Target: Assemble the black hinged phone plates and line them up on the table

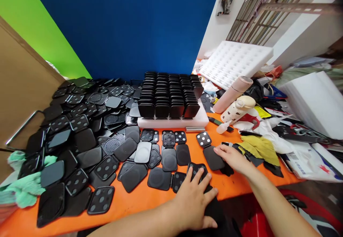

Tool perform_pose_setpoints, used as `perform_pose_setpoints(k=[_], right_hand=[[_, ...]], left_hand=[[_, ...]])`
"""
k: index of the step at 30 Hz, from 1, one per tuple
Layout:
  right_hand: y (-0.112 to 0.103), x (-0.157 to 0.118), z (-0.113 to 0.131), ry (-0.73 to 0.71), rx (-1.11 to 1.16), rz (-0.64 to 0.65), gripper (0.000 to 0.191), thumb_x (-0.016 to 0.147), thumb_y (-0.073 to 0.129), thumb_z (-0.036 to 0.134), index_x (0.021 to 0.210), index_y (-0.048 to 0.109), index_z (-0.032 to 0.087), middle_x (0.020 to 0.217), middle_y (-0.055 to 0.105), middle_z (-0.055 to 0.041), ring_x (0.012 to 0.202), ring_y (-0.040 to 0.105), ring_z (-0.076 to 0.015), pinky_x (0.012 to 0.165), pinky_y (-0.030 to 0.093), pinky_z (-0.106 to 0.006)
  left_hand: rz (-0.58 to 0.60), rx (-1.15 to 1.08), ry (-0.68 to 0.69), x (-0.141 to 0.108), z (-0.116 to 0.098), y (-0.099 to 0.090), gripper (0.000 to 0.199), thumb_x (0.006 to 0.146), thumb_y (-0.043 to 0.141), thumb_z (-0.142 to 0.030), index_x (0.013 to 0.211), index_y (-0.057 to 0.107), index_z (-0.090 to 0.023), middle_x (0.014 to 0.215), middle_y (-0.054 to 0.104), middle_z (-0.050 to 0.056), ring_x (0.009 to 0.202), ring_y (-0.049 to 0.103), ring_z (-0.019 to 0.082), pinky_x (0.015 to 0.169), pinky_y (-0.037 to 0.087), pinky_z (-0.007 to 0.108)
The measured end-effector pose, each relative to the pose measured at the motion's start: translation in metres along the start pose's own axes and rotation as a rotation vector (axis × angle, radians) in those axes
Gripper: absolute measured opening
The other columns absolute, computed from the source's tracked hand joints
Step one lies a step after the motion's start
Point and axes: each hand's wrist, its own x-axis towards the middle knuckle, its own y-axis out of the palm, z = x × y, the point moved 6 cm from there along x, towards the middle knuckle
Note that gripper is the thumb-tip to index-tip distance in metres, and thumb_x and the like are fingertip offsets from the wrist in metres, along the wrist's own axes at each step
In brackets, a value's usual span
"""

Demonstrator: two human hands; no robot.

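Observation:
My left hand (194,197) is spread palm down near the table's front edge. Its fingertips rest on a black hinged case with a dotted inside (197,166), and the hand covers much of that case. To its right, my right hand (232,156) grips the edge of another open case (213,158); this one's upper half shows white dots. Some fingers of the right hand are hidden. Several more open black cases (169,159) lie just left of my hands, some plain side up and some dotted side up.
Black cases stand in tight rows on a white foam block (171,122). A large loose heap of cases (91,122) covers the left of the orange table (128,208). On the right are a pink tumbler (233,93), a cream bottle (238,109) and a yellow cloth (258,149).

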Motion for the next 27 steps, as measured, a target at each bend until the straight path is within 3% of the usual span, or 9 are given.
perform_pose_setpoints(k=[6, 12, 17, 24, 27], right_hand=[[0.026, 0.01, 0.008, 0.018, -0.13, 0.059, 0.039, 0.084, 0.038, 0.049, 0.058, 0.042, 0.021, 0.051, 0.047, 0.0033, 0.05, 0.044, -0.013, 0.049, 0.034, -0.024], [0.039, 0.008, 0.031, 0.042, -0.391, -0.046, 0.039, 0.085, 0.04, 0.047, 0.06, 0.052, 0.02, 0.064, 0.062, -0.0063, 0.066, 0.056, -0.0204, 0.059, 0.033, -0.029], [0.043, 0.002, 0.039, 0.048, -0.449, -0.087, 0.038, 0.086, 0.038, 0.047, 0.064, 0.056, 0.021, 0.065, 0.063, -0.0071, 0.068, 0.059, -0.0226, 0.061, 0.035, -0.031], [0.029, -0.04, 0.031, 0.022, -0.282, -0.072, 0.035, 0.088, 0.036, 0.05, 0.085, 0.057, 0.023, 0.083, 0.067, -0.0011, 0.074, 0.06, -0.0174, 0.066, 0.042, -0.025], [0.03, -0.072, 0.016, 0.042, -0.26, 0.013, 0.036, 0.088, 0.039, 0.049, 0.07, 0.056, 0.022, 0.067, 0.062, 0.0013, 0.064, 0.057, -0.0168, 0.058, 0.039, -0.025]], left_hand=[[0.014, 0.002, 0.096, -0.015, -0.01, 0.009, 0.068, 0.083, 0.035, -0.065, 0.135, 0.039, -0.021, 0.147, 0.028, 0.015, 0.135, 0.019, 0.037, 0.105, 0.009, 0.059], [-0.035, 0.023, 0.116, -0.018, -0.011, 0.012, 0.065, 0.082, 0.042, -0.063, 0.133, 0.042, -0.024, 0.146, 0.033, 0.011, 0.134, 0.022, 0.034, 0.106, 0.013, 0.058], [-0.02, -0.033, 0.105, -0.018, -0.014, 0.012, 0.066, 0.08, 0.045, -0.063, 0.133, 0.043, -0.023, 0.146, 0.032, 0.011, 0.135, 0.023, 0.034, 0.107, 0.013, 0.058], [-0.062, -0.124, 0.036, -0.028, -0.003, -0.016, 0.059, 0.083, 0.049, -0.054, 0.134, 0.037, -0.026, 0.145, 0.035, 0.008, 0.134, 0.024, 0.03, 0.107, 0.014, 0.059], [-0.141, -0.143, -0.145, -0.05, 0.016, -0.025, 0.044, 0.086, 0.049, -0.039, 0.128, 0.044, -0.026, 0.138, 0.044, 0.007, 0.126, 0.037, 0.028, 0.105, 0.028, 0.05]])
